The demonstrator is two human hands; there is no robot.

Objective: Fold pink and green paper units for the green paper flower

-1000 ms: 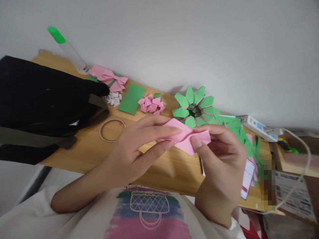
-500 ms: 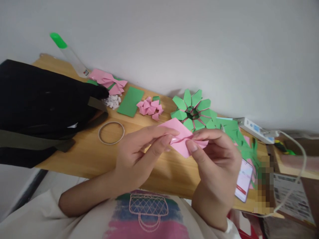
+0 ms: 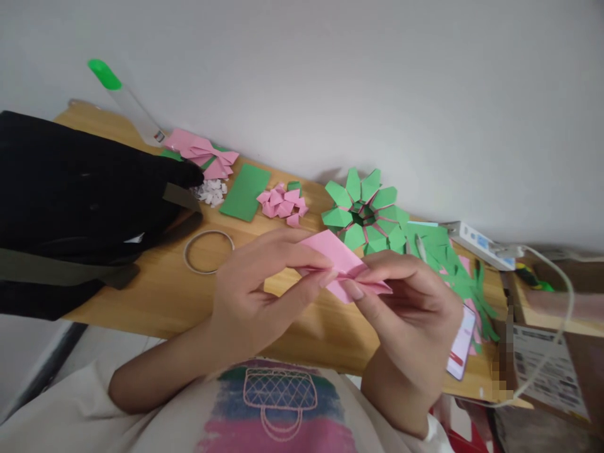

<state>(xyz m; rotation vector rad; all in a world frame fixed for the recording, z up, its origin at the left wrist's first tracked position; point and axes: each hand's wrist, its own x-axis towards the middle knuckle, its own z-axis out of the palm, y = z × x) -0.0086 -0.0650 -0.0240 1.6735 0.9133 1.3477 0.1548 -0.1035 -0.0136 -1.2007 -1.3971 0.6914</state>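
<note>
A folded piece of pink paper (image 3: 333, 250) is held in the air above the front of the table, between both hands. My left hand (image 3: 268, 289) pinches its left side between thumb and fingers. From the right, my right hand (image 3: 406, 308) pinches the paper near its middle fold, and a narrow pink flap sticks out beneath those fingers. The thumbs are close together at the crease. Behind the hands stands a ring of folded green paper petals (image 3: 352, 182) with pink edges. Part of the pink paper is hidden by my fingers.
A black bag (image 3: 70, 189) covers the table's left side. A tape ring (image 3: 185, 253), a green sheet (image 3: 245, 192) and pink paper pieces (image 3: 283, 202) lie beyond my left hand. At right are green paper strips (image 3: 443, 251), a phone (image 3: 461, 346) and a power strip (image 3: 476, 242).
My thumbs have drawn closer together along the crease, and the right thumb has shifted left. The pink paper has tilted slightly and sits a little lower. The whole view has shifted slightly.
</note>
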